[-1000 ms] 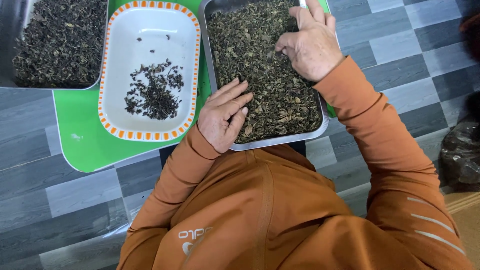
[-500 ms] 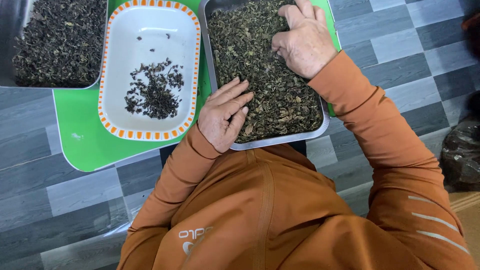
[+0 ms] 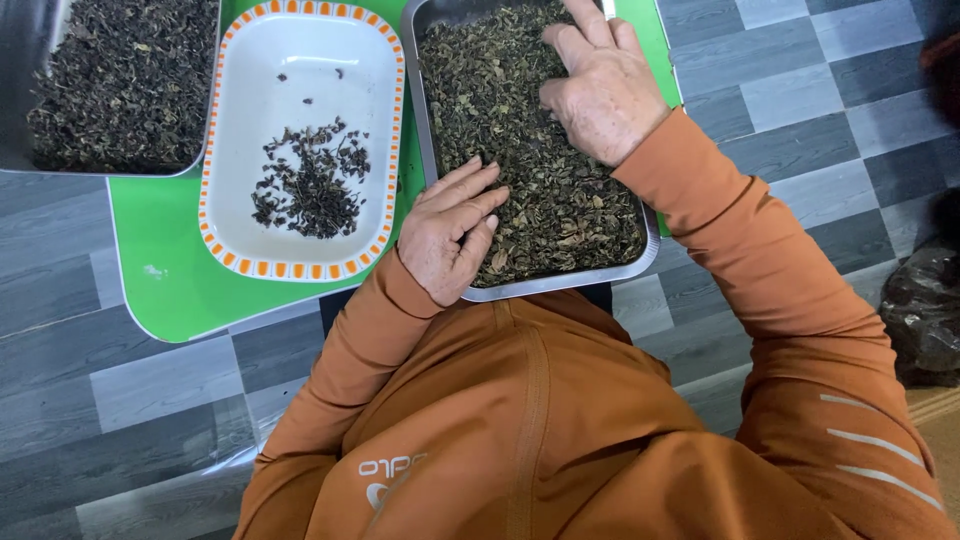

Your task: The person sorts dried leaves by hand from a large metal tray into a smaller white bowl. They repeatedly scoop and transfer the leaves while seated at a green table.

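Left hand (image 3: 452, 232) resting flat on near-left corner of metal tray (image 3: 650, 250), fingers loosely spread over dried leaves (image 3: 545, 170), grip released, nothing pinched; likely steadying the tray and fencing off a patch of leaves. Right hand (image 3: 600, 85) palm-down farther up the tray, fingers pressed into the leaves, partly curled; cannot tell whether anything is held underneath. Thin white stick (image 3: 607, 8) showing just past right fingers at top edge, unclear whether held. Tray heaped with leaves, sitting on right part of green desk (image 3: 170, 290). Just left, white oval dish (image 3: 300, 55) with orange dashed rim, small dark pile of picked bits (image 3: 305, 185) in it, close for short reach. Far left, second metal tray (image 3: 20, 160) of dark leaves, partly cut off. Grey tiled floor (image 3: 800, 100) around; dark plastic bag (image 3: 925, 315) at right.
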